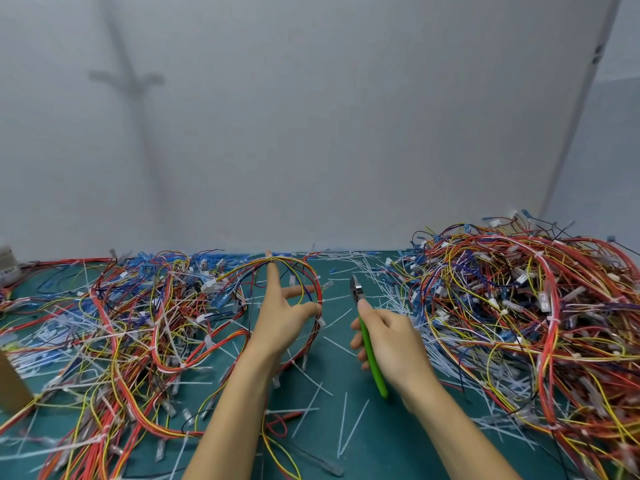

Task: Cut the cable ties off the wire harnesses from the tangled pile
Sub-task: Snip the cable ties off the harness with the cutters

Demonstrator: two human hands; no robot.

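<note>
Nearest the camera, two bare forearms reached out over a dark green cutting mat (388,441), and loose white plastic cable ties (343,424) lay scattered on the mat between and around them. At the near left edge stood a brown cardboard piece (10,382).

A little farther out, the right hand (394,341) was curled round a pair of green-handled side cutters (372,362). Its thumb lay along the top, and the steel head pointed up and away. Whether the cutting jaws were parted could not be told.

Just beside it, and apart from the tool, the left hand (280,320) was spread wide with straight fingers. A looped harness of red, yellow and blue wires (317,285) hung over the raised forefinger. The thumb touched the red strand on the loop's right side, close to a small white tie band (319,302) wrapped around that strand. The top of the loop was held clear of the mat, and its lower ends trailed down beneath the wrist.

To the left, a sprawling low heap of red, yellow and blue harnesses (138,323) with pale connectors covered the mat. To the right rose a taller tangled pile of similar harnesses (519,323), with the hands between the two. More cut ties were strewn along the mat's far edge.

Behind everything stood a plain grey-white wall (311,133), which carried a faint cross-shaped shadow (128,81).
</note>
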